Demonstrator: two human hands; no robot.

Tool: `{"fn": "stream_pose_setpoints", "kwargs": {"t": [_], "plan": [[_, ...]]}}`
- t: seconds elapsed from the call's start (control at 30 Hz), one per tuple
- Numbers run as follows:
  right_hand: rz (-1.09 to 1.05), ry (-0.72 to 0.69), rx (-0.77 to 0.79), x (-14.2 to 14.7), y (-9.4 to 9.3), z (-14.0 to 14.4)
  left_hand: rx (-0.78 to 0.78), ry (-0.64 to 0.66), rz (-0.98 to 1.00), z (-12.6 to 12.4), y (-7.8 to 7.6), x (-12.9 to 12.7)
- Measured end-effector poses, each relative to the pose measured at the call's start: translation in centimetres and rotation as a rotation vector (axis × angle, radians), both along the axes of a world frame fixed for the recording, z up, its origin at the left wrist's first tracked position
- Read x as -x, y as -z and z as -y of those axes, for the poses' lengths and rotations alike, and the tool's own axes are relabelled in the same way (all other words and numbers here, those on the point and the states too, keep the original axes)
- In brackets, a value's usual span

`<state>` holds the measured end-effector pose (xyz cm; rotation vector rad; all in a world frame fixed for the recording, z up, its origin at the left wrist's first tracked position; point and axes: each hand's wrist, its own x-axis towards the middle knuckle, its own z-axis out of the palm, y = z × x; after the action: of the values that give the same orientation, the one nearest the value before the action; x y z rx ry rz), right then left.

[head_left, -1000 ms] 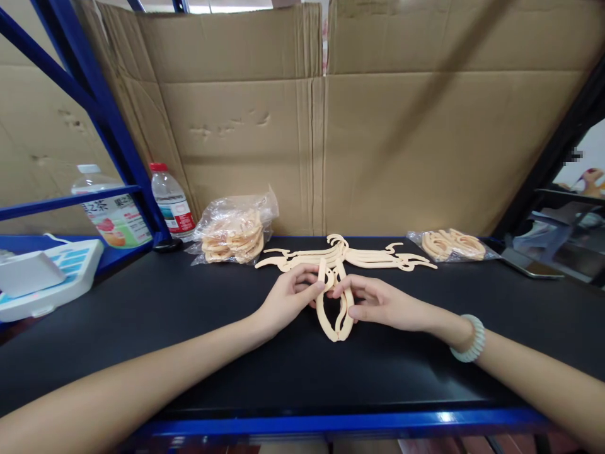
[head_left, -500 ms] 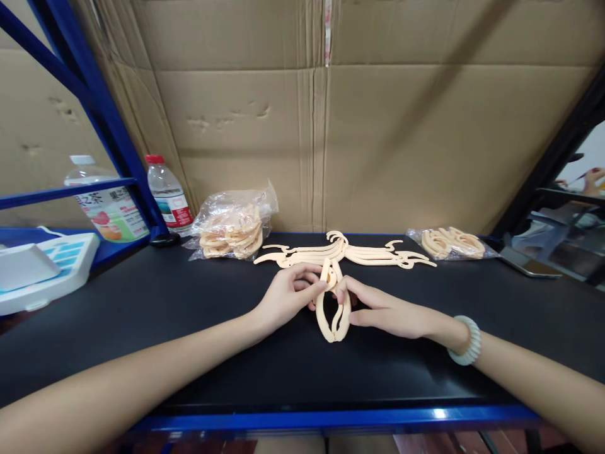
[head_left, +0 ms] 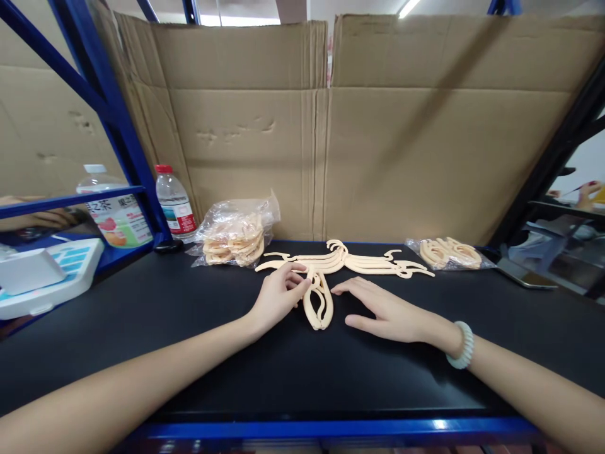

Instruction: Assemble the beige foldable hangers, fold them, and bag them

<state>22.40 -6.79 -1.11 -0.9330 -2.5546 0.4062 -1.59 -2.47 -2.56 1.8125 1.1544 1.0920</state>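
A cream folding clothes hanger (head_left: 326, 314), folded into a narrow loop, is pinched at its upper left side by my left hand (head_left: 280, 295). Just to its right, my right hand (head_left: 385, 310) is off the hanger, with thumb and fingers apart. Behind both hands, several unfolded cream hangers (head_left: 373, 260) lie stacked on the black tabletop (head_left: 302, 372), their hooks bunched at the middle. The left hand's fingertips are partly hidden behind the folded hanger.
A plastic bag of folded hangers (head_left: 236, 233) sits back left, a smaller bagged pair (head_left: 449, 253) back right beside a phone (head_left: 527, 275). Two bottles (head_left: 174, 205) and a white device (head_left: 51, 277) stand left. Cardboard (head_left: 425, 157) walls the back. Another person's hand (head_left: 45, 217) shows far left.
My right hand has let go of the folded hanger and drawn slightly right, its fingers spreading. The left hand still holds the hanger, now a bit further left. The view has tilted up.
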Motion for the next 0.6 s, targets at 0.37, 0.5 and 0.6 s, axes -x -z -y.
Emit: {"fn": "stream_pose_setpoints", "kwargs": {"t": [0.37, 0.5, 0.6], "plan": [[0.025, -0.087, -0.037, -0.2, -0.1, -0.2, -0.277, 0.045, -0.358, -0.8, 0.0, 1.2], [0.049, -0.084, -0.023, -0.2, -0.3, -0.1, -0.407, 0.080, -0.492, -0.4, -0.1, 1.0], [0.054, -0.088, -0.023, -0.2, -0.2, -0.1, -0.435, 0.085, -0.551, -0.3, -0.1, 1.1]]}}
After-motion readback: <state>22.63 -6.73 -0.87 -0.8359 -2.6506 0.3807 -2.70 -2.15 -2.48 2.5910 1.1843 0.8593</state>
